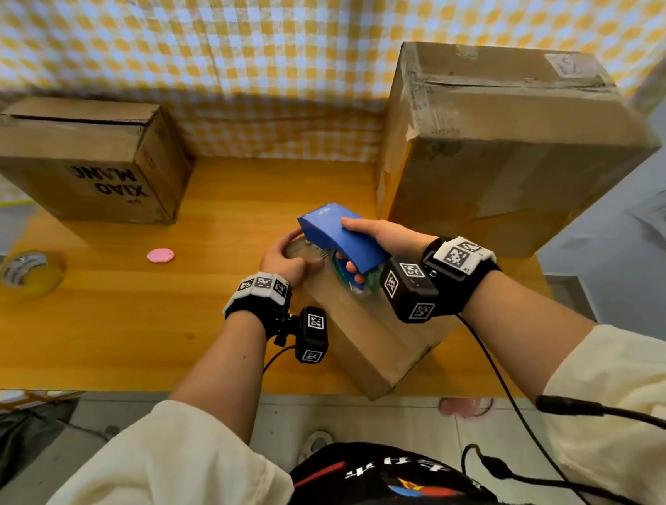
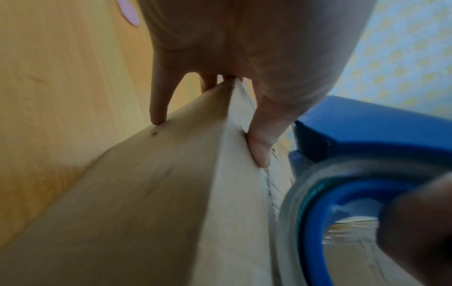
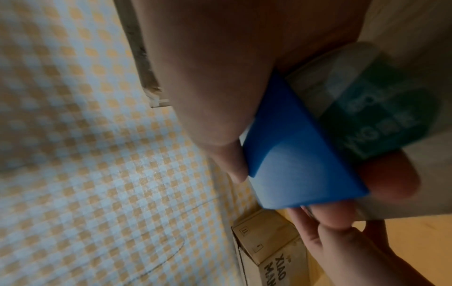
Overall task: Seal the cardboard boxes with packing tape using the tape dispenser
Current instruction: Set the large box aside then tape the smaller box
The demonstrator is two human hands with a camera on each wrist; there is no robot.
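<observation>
A small cardboard box (image 1: 375, 341) lies at an angle near the table's front edge. My left hand (image 1: 287, 256) grips its far end, with the thumb (image 2: 261, 149) on top and the fingers (image 2: 159, 110) down the side. My right hand (image 1: 386, 235) holds the blue tape dispenser (image 1: 342, 239) over the box top, close to the left hand. Its thumb lies on the blue cover and its fingers go through the clear tape roll (image 2: 303, 195). The right wrist view shows the blue cover (image 3: 293, 158) and the roll's green core (image 3: 381, 108).
A brown box printed XIAO MANG (image 1: 90, 164) stands at the back left. A large taped box (image 1: 506, 136) fills the back right. On the wooden table (image 1: 128, 322) lie a yellow tape roll (image 1: 29, 273) and a pink object (image 1: 160, 255). A checked cloth (image 1: 266, 56) hangs behind.
</observation>
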